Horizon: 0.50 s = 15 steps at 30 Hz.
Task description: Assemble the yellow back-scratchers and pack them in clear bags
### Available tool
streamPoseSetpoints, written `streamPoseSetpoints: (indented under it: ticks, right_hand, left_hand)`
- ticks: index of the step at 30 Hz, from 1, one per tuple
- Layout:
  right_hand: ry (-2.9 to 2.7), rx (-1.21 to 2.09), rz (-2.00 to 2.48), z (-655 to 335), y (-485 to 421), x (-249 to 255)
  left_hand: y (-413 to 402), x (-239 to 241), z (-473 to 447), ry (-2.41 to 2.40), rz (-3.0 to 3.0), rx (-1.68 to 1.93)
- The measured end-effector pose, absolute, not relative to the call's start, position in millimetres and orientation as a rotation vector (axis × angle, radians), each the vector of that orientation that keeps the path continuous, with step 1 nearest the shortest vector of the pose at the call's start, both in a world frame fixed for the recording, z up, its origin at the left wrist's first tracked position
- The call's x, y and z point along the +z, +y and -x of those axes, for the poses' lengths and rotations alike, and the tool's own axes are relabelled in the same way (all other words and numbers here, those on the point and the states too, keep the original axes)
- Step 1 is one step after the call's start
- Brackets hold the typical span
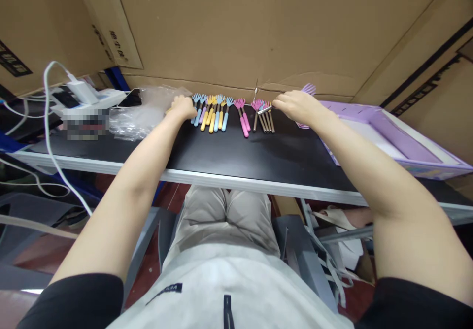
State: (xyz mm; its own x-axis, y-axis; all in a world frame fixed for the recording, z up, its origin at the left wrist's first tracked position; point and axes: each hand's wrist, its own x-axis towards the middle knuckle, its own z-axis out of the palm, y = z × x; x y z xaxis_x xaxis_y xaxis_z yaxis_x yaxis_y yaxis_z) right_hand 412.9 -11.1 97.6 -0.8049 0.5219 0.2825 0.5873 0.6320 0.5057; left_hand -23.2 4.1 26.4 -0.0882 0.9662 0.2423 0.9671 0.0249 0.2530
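Observation:
A row of small hand-shaped forks lies at the far edge of the black table (236,151). Blue and yellow handled forks (214,115) are on the left, two pink forks (243,117) in the middle, and several brown-handled forks (266,119) on the right. My left hand (182,107) is curled, resting beside the blue and yellow group; what its fingers hold is hidden. My right hand (297,106) is pinched on a thin silvery stick (264,110) above the brown-handled forks. A purple fork head (309,89) sticks up behind that hand.
A purple and white box (391,139) lies on the table's right side. Crumpled clear plastic bags (144,110) sit to the left, with a white charger (83,92), cables and a phone beyond. Cardboard boxes (240,28) wall the back.

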Motion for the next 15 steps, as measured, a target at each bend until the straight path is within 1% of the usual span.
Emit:
streamPoseSetpoints:
  ticks: [1, 3, 7, 9, 11, 15]
  right_hand:
    - [-2.75, -0.912, 0.919, -411.9, -10.3, 95.6]
    - [-2.77, -0.896, 0.899, -407.3, -9.4, 90.9]
    - [-2.757, -0.837, 0.939, -389.3, -6.9, 79.8]
    - [-2.743, -0.782, 0.994, -377.6, -4.3, 73.9]
    - [-2.73, -0.688, 1.082, -366.6, -1.1, 67.7]
    - [-2.664, -0.402, 1.324, -352.8, 5.4, 54.0]
  left_hand:
    - [1.8, 32.4, 15.4, -2.342, 2.021, -0.576]
    - [-2.0, 45.0, -2.6, -2.382, 1.991, -0.709]
    - [-7.1, 60.3, -40.0, -2.341, 2.108, -1.163]
    - [-10.8, 58.9, -54.8, -2.329, 2.09, -1.314]
    - [-16.2, 52.5, -63.1, -2.299, 2.091, -1.341]
    - [-26.0, 39.0, -59.1, -2.248, 2.147, -1.167]
